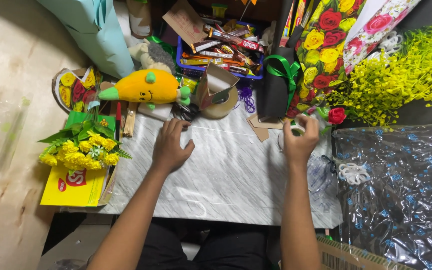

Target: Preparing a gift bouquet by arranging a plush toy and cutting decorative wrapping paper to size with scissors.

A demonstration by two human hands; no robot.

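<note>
My left hand rests flat on the marble-patterned table, fingers apart, close to a dark tangle of scissors handles and a big roll of clear tape. My right hand is closed around a small roll of clear tape at the table's right side, just left of a red artificial rose. A yellow plush toy with green tips lies beyond my left hand.
A bunch of small yellow flowers lies on a yellow box at the left. A blue basket of wrapped snacks, a black roll with green ribbon, flower-print paper, yellow foliage and printed cellophane crowd the back and right.
</note>
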